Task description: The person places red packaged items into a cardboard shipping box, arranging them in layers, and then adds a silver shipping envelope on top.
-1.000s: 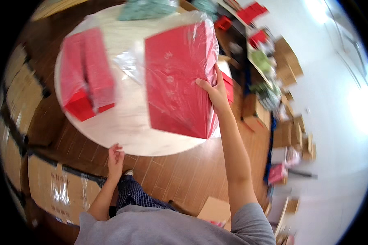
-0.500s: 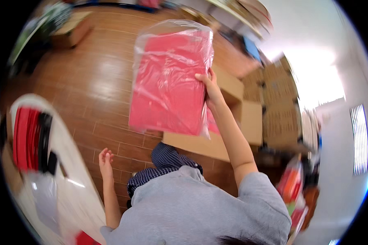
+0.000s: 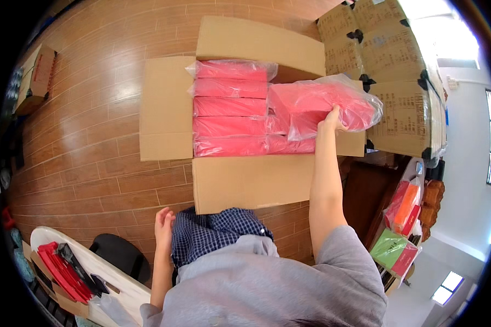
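Observation:
My right hand [image 3: 333,120] grips a flat red pack in clear plastic [image 3: 311,101]. The pack is tilted over the right part of a large open cardboard box [image 3: 251,185], its far end beyond the box's right side. Several more red packs in clear plastic [image 3: 230,108] stand in a row down the box's left half; part of another row shows below the held pack. The held pack hides the rest of the box's right half. My left hand [image 3: 164,219] hangs near my left thigh, fingers loosely curled and apart, with nothing in it.
Tall stacked cartons [image 3: 395,117] rise just right of the box. At the lower left, a white table [image 3: 54,234] carries red and black pieces [image 3: 65,270], with a black stool [image 3: 120,256] beside it. Bagged goods [image 3: 398,218] sit at the right. Another carton [image 3: 38,82] is far left.
The red pack has gone from being held up in front of me down to the box's right side, turned to a slant. My view has swung toward the box.

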Demonstrator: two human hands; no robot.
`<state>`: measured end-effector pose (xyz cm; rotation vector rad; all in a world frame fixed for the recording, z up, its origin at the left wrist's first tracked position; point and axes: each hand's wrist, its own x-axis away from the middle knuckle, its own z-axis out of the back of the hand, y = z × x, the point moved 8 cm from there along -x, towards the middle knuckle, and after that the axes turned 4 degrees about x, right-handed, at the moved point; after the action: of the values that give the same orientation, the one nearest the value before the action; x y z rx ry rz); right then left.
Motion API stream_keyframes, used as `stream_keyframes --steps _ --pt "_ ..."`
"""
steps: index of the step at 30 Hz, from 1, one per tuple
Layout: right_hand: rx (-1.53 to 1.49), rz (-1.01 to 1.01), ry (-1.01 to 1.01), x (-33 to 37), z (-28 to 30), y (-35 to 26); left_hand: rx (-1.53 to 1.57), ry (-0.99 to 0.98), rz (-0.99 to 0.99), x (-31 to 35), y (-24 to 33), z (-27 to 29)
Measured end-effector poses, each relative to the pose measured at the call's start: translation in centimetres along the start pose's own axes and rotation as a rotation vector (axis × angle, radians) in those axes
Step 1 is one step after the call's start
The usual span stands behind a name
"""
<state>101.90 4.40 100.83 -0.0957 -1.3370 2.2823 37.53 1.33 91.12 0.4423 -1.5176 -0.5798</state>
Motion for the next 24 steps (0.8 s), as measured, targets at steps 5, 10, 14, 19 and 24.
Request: stream_keyframes --steps 5,10,14,19,24 --pt "0.384 -0.076 0.305 -4.4 -8.5 7.8 -0.210 -0.077 0.072 -3.7 -2.6 0.7" --pt "0.439 0.022 0.416 -4.3 -12.2 13.1 -0.295 -0.103 0.140 -6.6 -2.0 1.3" --pt "0.464 -0.109 0.459 -4.3 -12.7 13.7 -0.401 -0.149 0.232 -11.3 -0.2 1.1" --pt "0.358 -0.231 0.356 -15.9 -16.7 13.0 -0.457 -0.260 0.235 -18.7 2.9 -3.0" --pt "0.358 -0.227 0.051 -11.7 -21.4 15.0 -0.484 -0.129 0.308 -19.2 6.2 -0.6"
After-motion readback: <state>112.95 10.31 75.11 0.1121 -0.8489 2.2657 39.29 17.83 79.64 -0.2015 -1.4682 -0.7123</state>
